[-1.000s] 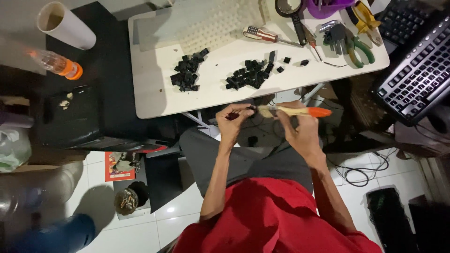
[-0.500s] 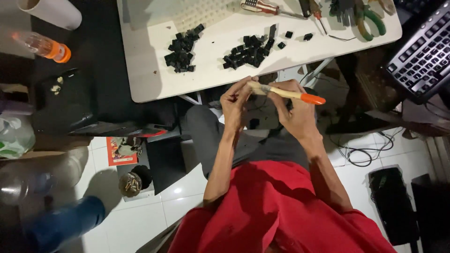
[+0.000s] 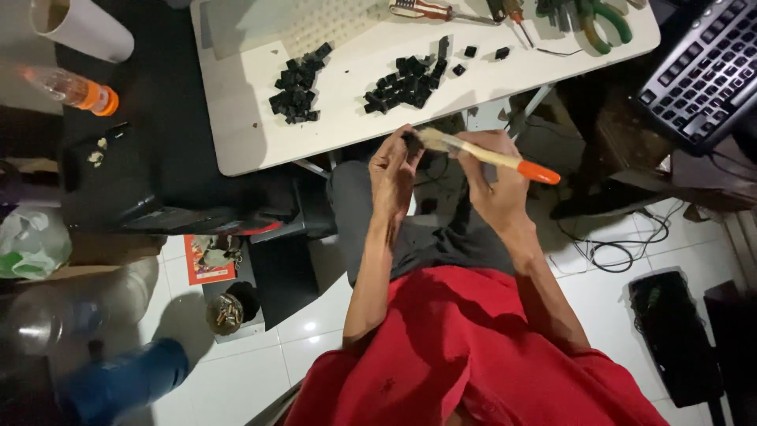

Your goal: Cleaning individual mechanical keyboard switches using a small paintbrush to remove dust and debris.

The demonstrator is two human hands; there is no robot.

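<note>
We note the left hand (image 3: 392, 167) pinched shut on a small black keycap (image 3: 411, 140), held in the air above the lap just near of the white desk (image 3: 236, 126); the right hand (image 3: 495, 185) is clamped on a brush (image 3: 489, 156) with a pale handle and orange end, bristles touching the keycap. In our judgement, short light strokes with the cap turned between the fingertips should clean it best, worked clear of the two keycap piles (image 3: 406, 79) on the desk.

My white worktable (image 3: 260, 146), seen from above.
On it lie two heaps of black keycaps (image 3: 296, 83) (image 3: 408, 80), a screwdriver (image 3: 430, 10) and green-handled pliers (image 3: 605, 17).
</note>
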